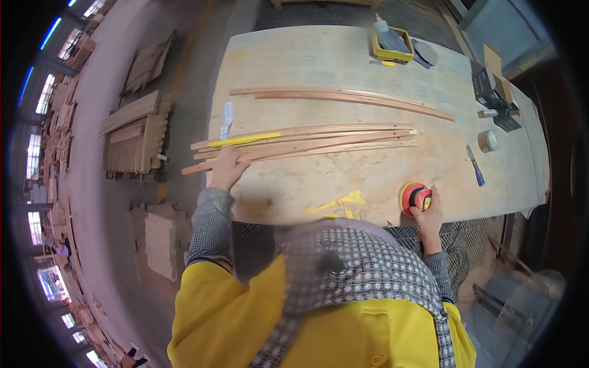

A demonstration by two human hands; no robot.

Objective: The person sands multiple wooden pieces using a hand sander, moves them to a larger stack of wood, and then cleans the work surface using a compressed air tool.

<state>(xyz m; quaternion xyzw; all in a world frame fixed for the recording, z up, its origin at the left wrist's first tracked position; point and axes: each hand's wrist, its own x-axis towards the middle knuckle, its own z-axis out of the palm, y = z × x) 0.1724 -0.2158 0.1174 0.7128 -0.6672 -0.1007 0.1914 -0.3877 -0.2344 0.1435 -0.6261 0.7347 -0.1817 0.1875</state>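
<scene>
My right hand (430,216) is closed round a red and black round sander (412,195) with a yellowish rim, which rests near the front edge of the wooden worktable (319,184). At the table's left side, my left hand (227,168) is closed on the nearest wooden strip (319,146), close to its left end. Several more narrow strips (343,130) lie side by side just beyond it. A yellow strip (251,139) runs along the left part of that bundle. Some of my left fingertips are hard to make out against the wood.
Two further strips (343,95) lie farther back. Yellow tape scraps (348,202) sit near the front edge. To the right are a blue-handled scraper (477,172), a tape roll (488,141) and dark boxes (491,92). A yellow tray (392,55) holds a bottle at the back.
</scene>
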